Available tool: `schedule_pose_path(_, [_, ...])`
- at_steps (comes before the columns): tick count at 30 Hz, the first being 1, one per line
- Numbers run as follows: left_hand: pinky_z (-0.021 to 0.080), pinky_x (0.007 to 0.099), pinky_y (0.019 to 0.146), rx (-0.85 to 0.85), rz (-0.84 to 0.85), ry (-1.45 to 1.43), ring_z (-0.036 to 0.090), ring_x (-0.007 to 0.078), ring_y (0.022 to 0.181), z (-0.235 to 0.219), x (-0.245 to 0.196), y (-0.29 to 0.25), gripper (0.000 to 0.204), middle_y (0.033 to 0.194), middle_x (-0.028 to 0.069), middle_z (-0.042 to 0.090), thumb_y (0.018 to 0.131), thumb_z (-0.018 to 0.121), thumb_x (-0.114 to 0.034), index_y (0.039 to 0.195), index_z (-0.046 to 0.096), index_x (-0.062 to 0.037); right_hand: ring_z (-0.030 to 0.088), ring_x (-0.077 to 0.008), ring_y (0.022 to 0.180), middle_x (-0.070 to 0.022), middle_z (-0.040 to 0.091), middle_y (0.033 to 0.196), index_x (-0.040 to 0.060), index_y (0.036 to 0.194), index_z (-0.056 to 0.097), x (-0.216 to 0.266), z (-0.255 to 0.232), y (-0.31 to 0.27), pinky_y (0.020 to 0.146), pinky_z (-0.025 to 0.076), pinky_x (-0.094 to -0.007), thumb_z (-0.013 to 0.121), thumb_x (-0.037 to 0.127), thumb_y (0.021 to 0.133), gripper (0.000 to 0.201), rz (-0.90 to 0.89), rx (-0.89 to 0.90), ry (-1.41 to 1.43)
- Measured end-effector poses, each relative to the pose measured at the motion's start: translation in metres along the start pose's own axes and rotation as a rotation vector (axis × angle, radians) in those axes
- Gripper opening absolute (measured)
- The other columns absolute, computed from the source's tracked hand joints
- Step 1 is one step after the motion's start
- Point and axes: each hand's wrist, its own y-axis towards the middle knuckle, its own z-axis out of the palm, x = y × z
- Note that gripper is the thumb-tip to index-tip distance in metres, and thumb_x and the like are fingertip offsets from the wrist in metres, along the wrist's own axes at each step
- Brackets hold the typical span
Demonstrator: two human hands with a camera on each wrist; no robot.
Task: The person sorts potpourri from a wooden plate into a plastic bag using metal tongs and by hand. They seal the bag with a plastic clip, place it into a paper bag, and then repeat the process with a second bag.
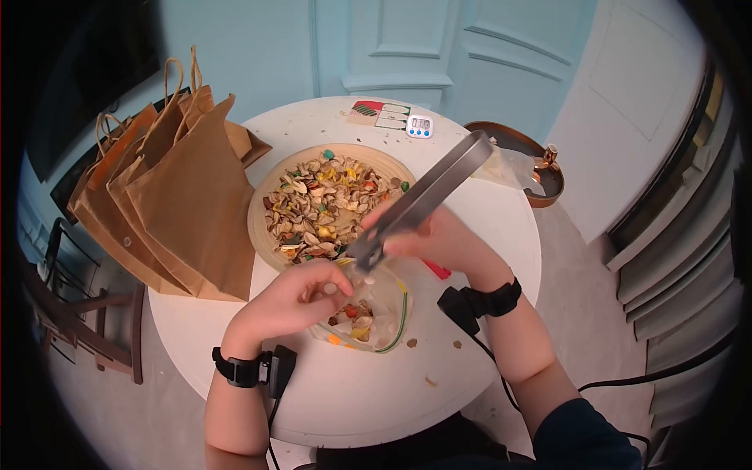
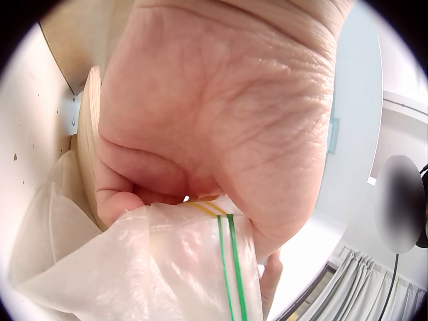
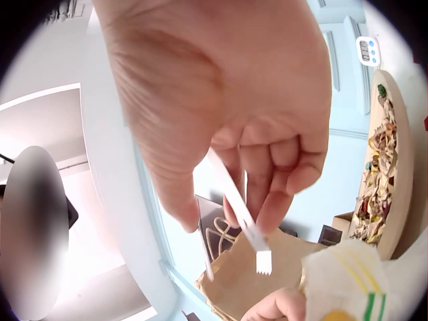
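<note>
Between both hands stands a clear zip bag [image 1: 382,319] with yellow and green seal lines and some dried petals inside. The left hand [image 1: 301,301] grips the bag's rim with curled fingers; in the left wrist view the bag [image 2: 180,261] hangs from that hand [image 2: 214,114]. My right hand [image 1: 431,244] holds metal tongs [image 1: 427,196] over the bag mouth, tips downward. In the right wrist view the tongs [image 3: 234,197] lie between thumb and fingers of the hand [image 3: 234,100], with nothing visible between the tips. Behind, a round wooden tray [image 1: 258,227] holds mixed dried petals.
Brown paper bags [image 1: 188,196] stand at the left of the round white table [image 1: 352,399]. A timer [image 1: 420,127] and a red-green card [image 1: 380,113] lie at the back. A copper-rimmed tray [image 1: 554,192] is at the right. Loose petals [image 1: 431,381] lie near the bag.
</note>
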Motion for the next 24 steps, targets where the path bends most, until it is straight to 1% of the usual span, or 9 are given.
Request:
schedule_pose_path(2, [0.037, 0.0203, 0.063, -0.019, -0.023, 0.012, 0.046, 0.0052, 0.073, 0.003, -0.009, -0.001, 0.011, 0.085, -0.0022, 0.050, 0.082, 0.056, 0.002, 0.090, 0.061, -0.0039, 0.059, -0.0102, 0.085, -0.0041, 0.065, 0.098, 0.0025, 0.105, 0.064, -0.019, -0.009, 0.008, 0.075, 0.048, -0.0259, 0.070, 0.013, 0.079, 0.029, -0.125, -0.283, 0.239])
schedule_pose_path(3, [0.034, 0.0204, 0.063, -0.043, -0.045, 0.025, 0.042, 0.0055, 0.073, 0.005, -0.012, -0.001, 0.012, 0.082, -0.0037, 0.048, 0.080, 0.055, 0.003, 0.088, 0.062, -0.0040, 0.061, -0.0129, 0.089, -0.0085, 0.066, 0.099, -0.0015, 0.108, 0.062, -0.030, -0.016, 0.011, 0.079, 0.049, -0.0276, 0.069, 0.011, 0.080, 0.031, -0.116, -0.366, 0.138])
schedule_pose_path(4, [0.034, 0.0204, 0.063, -0.036, -0.048, 0.028, 0.042, 0.0055, 0.073, 0.005, -0.012, 0.000, 0.012, 0.082, -0.0037, 0.048, 0.080, 0.055, 0.003, 0.088, 0.062, -0.0040, 0.061, -0.0129, 0.089, -0.0085, 0.066, 0.099, -0.0015, 0.108, 0.062, -0.037, -0.022, 0.012, 0.079, 0.049, -0.0276, 0.069, 0.011, 0.080, 0.031, -0.115, -0.373, 0.141])
schedule_pose_path(6, [0.035, 0.0207, 0.065, -0.032, -0.060, 0.009, 0.042, 0.0059, 0.075, 0.003, -0.009, 0.000, 0.013, 0.082, -0.0041, 0.048, 0.080, 0.056, 0.003, 0.088, 0.062, -0.0045, 0.062, -0.0138, 0.089, -0.0090, 0.066, 0.098, -0.0020, 0.109, 0.061, -0.043, -0.029, 0.011, 0.079, 0.049, -0.0273, 0.067, 0.011, 0.080, 0.032, 0.054, -0.384, -0.173])
schedule_pose_path(7, [0.035, 0.0207, 0.065, -0.023, -0.064, 0.014, 0.042, 0.0059, 0.075, 0.003, -0.008, 0.001, 0.013, 0.082, -0.0041, 0.048, 0.080, 0.056, 0.003, 0.088, 0.062, -0.0045, 0.062, -0.0138, 0.089, -0.0090, 0.066, 0.098, -0.0020, 0.109, 0.061, -0.043, -0.028, 0.010, 0.079, 0.049, -0.0273, 0.067, 0.011, 0.080, 0.032, 0.057, -0.393, -0.167])
schedule_pose_path(9, [0.039, 0.0198, 0.062, -0.018, 0.026, 0.119, 0.047, 0.0042, 0.072, 0.002, -0.006, 0.001, 0.009, 0.087, -0.0019, 0.052, 0.084, 0.057, 0.000, 0.091, 0.061, -0.0041, 0.062, -0.0143, 0.083, -0.0083, 0.067, 0.093, -0.0010, 0.107, 0.062, -0.042, -0.025, 0.010, 0.076, 0.049, -0.0281, 0.068, 0.014, 0.080, 0.032, 0.080, -0.360, -0.135])
schedule_pose_path(15, [0.037, 0.0193, 0.059, -0.016, 0.010, 0.069, 0.045, 0.0032, 0.069, 0.002, -0.001, 0.002, 0.010, 0.087, -0.0026, 0.051, 0.084, 0.057, 0.002, 0.091, 0.061, -0.0040, 0.062, -0.0205, 0.074, -0.0125, 0.066, 0.081, -0.0009, 0.100, 0.063, -0.063, -0.026, 0.015, 0.071, 0.049, -0.0315, 0.067, 0.025, 0.079, 0.034, 0.021, -0.400, -0.358])
schedule_pose_path(22, [0.035, 0.0192, 0.057, -0.024, 0.001, 0.085, 0.043, 0.0025, 0.067, 0.002, -0.001, 0.001, 0.011, 0.084, -0.0037, 0.050, 0.083, 0.056, 0.003, 0.090, 0.060, -0.0038, 0.060, -0.0228, 0.067, -0.0111, 0.063, 0.074, -0.0012, 0.096, 0.063, -0.082, -0.027, 0.021, 0.064, 0.047, -0.0335, 0.067, 0.030, 0.077, 0.036, 0.004, -0.412, -0.427])
schedule_pose_path(24, [0.034, 0.0192, 0.056, -0.023, -0.019, 0.037, 0.042, 0.0024, 0.067, 0.003, -0.001, 0.002, 0.011, 0.083, -0.0043, 0.050, 0.083, 0.056, 0.003, 0.091, 0.060, -0.0036, 0.058, -0.0239, 0.064, -0.0106, 0.060, 0.070, -0.0008, 0.092, 0.063, -0.080, -0.027, 0.022, 0.061, 0.046, -0.0347, 0.067, 0.031, 0.077, 0.036, -0.060, -0.448, -0.402])
